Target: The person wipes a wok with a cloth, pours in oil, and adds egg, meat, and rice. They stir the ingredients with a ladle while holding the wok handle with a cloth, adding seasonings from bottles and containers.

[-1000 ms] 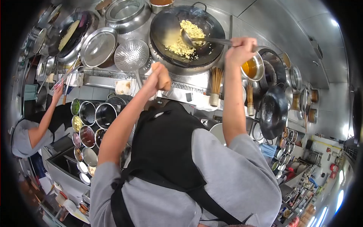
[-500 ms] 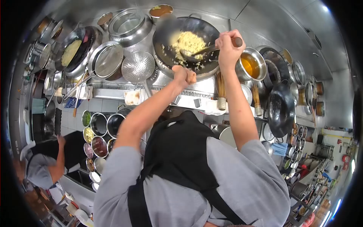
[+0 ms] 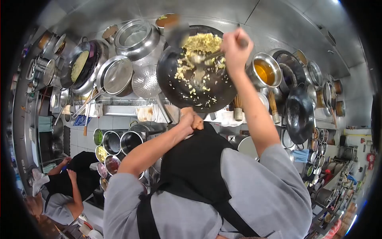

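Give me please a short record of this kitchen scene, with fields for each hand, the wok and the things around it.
left hand: grips the near edge of the wok with a cloth
right hand: holds the ladle handle
wok: dark, tilted toward the person
food: yellow fried rice, mostly at the far side, some grains scattered
ladle: bowl in the rice
beside: perforated skimmer, pot of amber liquid
another person: lower left

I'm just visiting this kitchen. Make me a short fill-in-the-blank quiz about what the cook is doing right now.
1. The left hand grips the handle of the black ____.
2. The right hand holds a ____ over the yellow food.
3. The pot beside the right hand holds an ____ liquid.

Missing words: wok; ladle; amber
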The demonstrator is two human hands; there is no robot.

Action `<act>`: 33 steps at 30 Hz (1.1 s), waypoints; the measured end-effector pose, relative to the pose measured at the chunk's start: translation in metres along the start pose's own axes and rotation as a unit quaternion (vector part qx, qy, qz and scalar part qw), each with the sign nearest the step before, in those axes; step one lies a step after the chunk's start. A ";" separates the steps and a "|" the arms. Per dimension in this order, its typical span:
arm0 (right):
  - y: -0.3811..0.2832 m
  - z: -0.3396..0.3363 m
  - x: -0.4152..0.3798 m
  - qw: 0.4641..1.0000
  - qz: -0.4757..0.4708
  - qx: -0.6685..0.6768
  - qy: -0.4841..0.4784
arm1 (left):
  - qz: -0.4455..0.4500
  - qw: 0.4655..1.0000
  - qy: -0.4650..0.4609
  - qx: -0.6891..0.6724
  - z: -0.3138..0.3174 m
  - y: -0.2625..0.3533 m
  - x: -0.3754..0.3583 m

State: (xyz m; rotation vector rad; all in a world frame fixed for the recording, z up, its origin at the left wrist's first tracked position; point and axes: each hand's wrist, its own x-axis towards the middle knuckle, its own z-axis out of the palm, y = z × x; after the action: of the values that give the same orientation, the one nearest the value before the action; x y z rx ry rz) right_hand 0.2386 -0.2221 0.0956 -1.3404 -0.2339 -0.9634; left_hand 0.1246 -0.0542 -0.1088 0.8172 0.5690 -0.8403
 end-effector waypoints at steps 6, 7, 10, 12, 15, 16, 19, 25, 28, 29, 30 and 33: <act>0.029 0.035 0.031 0.997 0.063 0.033 -0.031 | 0.098 0.990 0.055 0.089 0.012 0.041 0.035; 0.016 0.034 0.031 0.996 0.057 0.033 -0.056 | 0.147 0.968 0.052 0.195 -0.015 0.032 0.069; -0.039 -0.008 0.010 0.984 0.023 -0.015 -0.178 | 0.060 0.996 0.032 0.065 -0.053 0.001 0.090; -0.084 -0.030 -0.032 0.976 0.038 0.078 -0.201 | 0.092 0.995 0.034 0.025 -0.076 -0.017 0.094; -0.090 -0.076 -0.123 0.846 0.484 0.224 0.003 | 0.113 0.990 -0.081 0.016 -0.069 0.003 0.088; -0.078 -0.095 -0.150 0.740 0.612 0.277 0.016 | 0.113 0.985 -0.121 -0.049 -0.058 0.008 0.087; -0.016 -0.117 -0.172 0.632 0.683 0.364 -0.039 | 0.124 0.991 -0.046 -0.027 -0.017 0.042 0.104; -0.037 -0.080 -0.115 0.769 0.627 -0.010 -0.123 | 0.148 0.989 -0.004 0.003 0.012 0.071 0.132; -0.016 -0.100 -0.135 0.781 0.546 -0.219 -0.208 | 0.092 0.993 -0.029 0.073 0.008 0.077 0.099; -0.001 -0.108 -0.151 0.780 0.421 -0.383 -0.259 | 0.035 0.996 -0.059 0.059 -0.002 0.078 0.099; 0.014 -0.116 -0.168 0.744 0.278 -0.529 -0.299 | -0.022 0.995 -0.086 0.044 -0.014 0.077 0.094; 0.041 -0.130 -0.187 0.776 0.448 -0.368 -0.249 | -0.057 0.986 -0.152 -0.027 -0.046 0.060 0.041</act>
State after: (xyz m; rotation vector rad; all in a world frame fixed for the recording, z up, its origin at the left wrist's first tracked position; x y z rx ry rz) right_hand 0.1051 -0.2566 -0.0902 -2.1149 0.4310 0.1938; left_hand 0.1910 -0.0102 -0.1405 0.5971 0.3693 -1.0292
